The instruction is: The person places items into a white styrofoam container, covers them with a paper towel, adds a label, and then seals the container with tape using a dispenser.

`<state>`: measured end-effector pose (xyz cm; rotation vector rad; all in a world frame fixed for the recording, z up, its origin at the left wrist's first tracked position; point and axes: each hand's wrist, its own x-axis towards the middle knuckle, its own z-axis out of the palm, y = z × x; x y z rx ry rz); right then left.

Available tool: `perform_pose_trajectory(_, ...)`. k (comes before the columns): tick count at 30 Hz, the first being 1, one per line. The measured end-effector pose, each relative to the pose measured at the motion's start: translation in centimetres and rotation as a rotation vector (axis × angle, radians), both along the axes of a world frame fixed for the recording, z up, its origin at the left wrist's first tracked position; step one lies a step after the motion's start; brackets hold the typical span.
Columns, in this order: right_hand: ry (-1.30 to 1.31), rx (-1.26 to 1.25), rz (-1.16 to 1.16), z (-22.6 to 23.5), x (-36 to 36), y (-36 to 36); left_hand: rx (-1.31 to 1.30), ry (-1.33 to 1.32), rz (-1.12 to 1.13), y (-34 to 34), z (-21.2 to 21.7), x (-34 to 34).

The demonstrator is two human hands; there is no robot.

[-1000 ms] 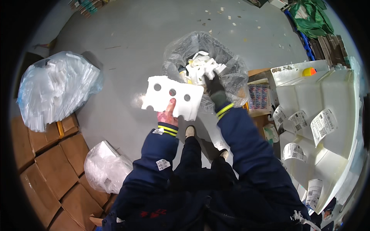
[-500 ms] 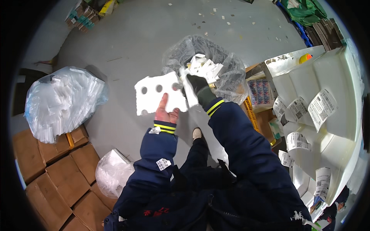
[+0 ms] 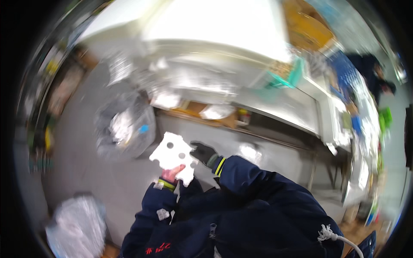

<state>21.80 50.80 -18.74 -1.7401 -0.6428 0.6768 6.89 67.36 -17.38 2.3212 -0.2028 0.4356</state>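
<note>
My bare left hand [image 3: 173,172] is closed on a white foam sheet [image 3: 165,155] with round holes and notched edges, thumb lying on its face. Beside the sheet's right edge is my right hand [image 3: 203,153] in a dark glove. Its fingers look apart with no piece visible in them; whether they touch the sheet is unclear. To the left of the sheet stands a clear plastic bag [image 3: 148,118] holding white foam pieces [image 3: 121,125] and something small and blue.
A metal workbench [image 3: 288,105] crosses in front, with a bright white panel [image 3: 215,26] above it and a teal container [image 3: 288,75] on it. Another stuffed plastic bag [image 3: 77,228] lies at lower left. Much of the surroundings is motion-blurred.
The view has swung right, toward the workbench, and the open bag now appears farther left. The white foam piece in my right hand is gone from it. My left hand still holds its foam sheet.
</note>
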Motion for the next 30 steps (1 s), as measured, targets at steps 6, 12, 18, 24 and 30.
perform_pose_trajectory(6,0.200,0.055,-0.477,7.1,1.1,-30.1,0.007,-0.114,-0.705,-23.6,3.4,12.9)
perform_pose_trajectory(12,0.206,-0.008,-1.141,14.8,5.9,-51.9,-1.153,1.200,-0.385,-42.5,12.8,22.0)
perform_pose_trajectory(18,-0.112,0.541,-1.318,19.7,22.9,-70.9,-1.014,1.200,-0.403,-47.3,13.4,29.8)
perform_pose_trajectory(24,-0.134,-0.207,-1.064,16.4,35.9,-76.7,-0.880,0.766,-0.472,-54.9,11.6,40.2)
perform_pose_trajectory(30,-0.011,-0.515,-1.015,12.4,37.8,-76.0,0.027,0.014,-0.601,-64.4,17.0,49.1)
